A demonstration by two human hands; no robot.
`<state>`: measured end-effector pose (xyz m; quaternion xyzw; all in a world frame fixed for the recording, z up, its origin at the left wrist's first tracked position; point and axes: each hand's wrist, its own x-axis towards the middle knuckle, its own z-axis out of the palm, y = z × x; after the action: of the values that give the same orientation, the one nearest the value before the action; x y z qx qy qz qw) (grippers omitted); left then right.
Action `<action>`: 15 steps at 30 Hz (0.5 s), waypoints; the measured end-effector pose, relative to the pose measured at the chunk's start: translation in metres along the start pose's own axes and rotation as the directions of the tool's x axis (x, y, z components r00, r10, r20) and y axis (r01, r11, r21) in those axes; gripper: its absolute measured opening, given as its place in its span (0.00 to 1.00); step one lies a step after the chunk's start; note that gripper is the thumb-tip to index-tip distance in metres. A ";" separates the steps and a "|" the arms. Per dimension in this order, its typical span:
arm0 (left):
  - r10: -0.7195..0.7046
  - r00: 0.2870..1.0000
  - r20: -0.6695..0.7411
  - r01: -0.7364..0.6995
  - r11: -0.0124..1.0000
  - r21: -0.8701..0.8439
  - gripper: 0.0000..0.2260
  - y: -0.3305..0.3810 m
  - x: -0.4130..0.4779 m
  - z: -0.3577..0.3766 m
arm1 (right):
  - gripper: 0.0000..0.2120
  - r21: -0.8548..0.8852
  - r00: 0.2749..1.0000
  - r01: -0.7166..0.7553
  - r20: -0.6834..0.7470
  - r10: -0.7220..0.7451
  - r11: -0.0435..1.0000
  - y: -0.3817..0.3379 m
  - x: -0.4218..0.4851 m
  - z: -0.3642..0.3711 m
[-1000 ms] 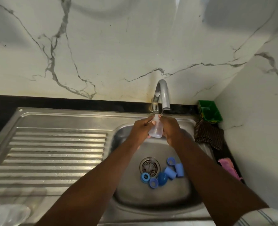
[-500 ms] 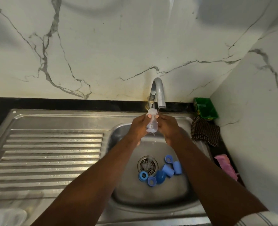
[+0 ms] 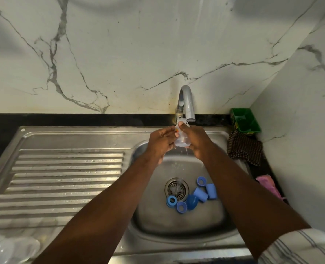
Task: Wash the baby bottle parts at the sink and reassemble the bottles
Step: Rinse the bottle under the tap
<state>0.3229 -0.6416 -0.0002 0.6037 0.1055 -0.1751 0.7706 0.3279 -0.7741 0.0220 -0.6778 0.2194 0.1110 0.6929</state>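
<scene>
Bottom left first: some clear plastic pieces [image 3: 9, 248] on the corner of the steel drainboard [image 3: 66, 176], too blurry to count, so no number there. One drainboard, ribbed, wet in spots, joined to the single sink [image 3: 176, 235] bowl, all set into a black counter [image 3: 81, 120].

Then the busy bit, up at the back of the bowl. Two bare hands, one clear baby bottle [image 3: 180, 141] sandwiched between them. Left hand [image 3: 161, 143] wrapped round the bottle's left side, fingers curled onto it. Right hand [image 3: 196, 142] gripping the right side, thumb up on top near the bottle's upper end. So both closed round the same bottle, nothing else held. Upper end of the bottle right under the spout of the one tap [image 3: 186, 100], pretty much touching it, with a thin trickle of water off the lower end into the bowl.

Down on the sink floor: one round drain [image 3: 176, 188], and just right of it six blue parts [image 3: 200, 194] in a loose cluster. Three rings [image 3: 171, 201], two pale tube-shaped caps [image 3: 211, 191] lying on their sides, one darker dome [image 3: 192, 201]. All well below the hands, touched by neither.

Over on the right edge: one green tub [image 3: 245, 121] tucked in the corner, one brown checked cloth [image 3: 244, 147] just in front of it, one pink cloth [image 3: 266, 184] nearer the camera. One striped sleeve [image 3: 298, 246] at bottom right, on the right arm.
</scene>
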 end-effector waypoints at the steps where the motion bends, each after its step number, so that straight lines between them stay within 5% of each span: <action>1: 0.014 1.000 -0.007 -0.014 1.000 -0.006 0.13 -0.001 0.001 0.000 | 0.19 -0.002 1.000 0.016 -0.014 -0.016 1.000 -0.003 0.000 0.000; 5: -0.008 1.000 -0.016 0.008 1.000 -0.020 0.11 -0.002 0.002 0.002 | 0.26 0.089 1.000 0.012 -0.004 -0.012 0.996 -0.010 -0.004 -0.005; 9: -0.092 0.993 0.071 0.088 0.994 0.057 0.13 -0.004 -0.001 0.005 | 0.17 0.278 0.991 -0.125 0.082 0.106 0.952 0.004 -0.012 -0.016; 15: 0.007 1.000 0.026 -0.015 0.945 0.326 0.16 -0.011 -0.005 0.009 | 0.18 -0.060 0.996 -0.082 0.028 0.084 0.995 0.026 -0.019 -0.021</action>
<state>0.3132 -0.6514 -0.0059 0.7212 0.0620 -0.1932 0.6623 0.2968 -0.7904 0.0080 -0.6864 0.2335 0.1563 0.6707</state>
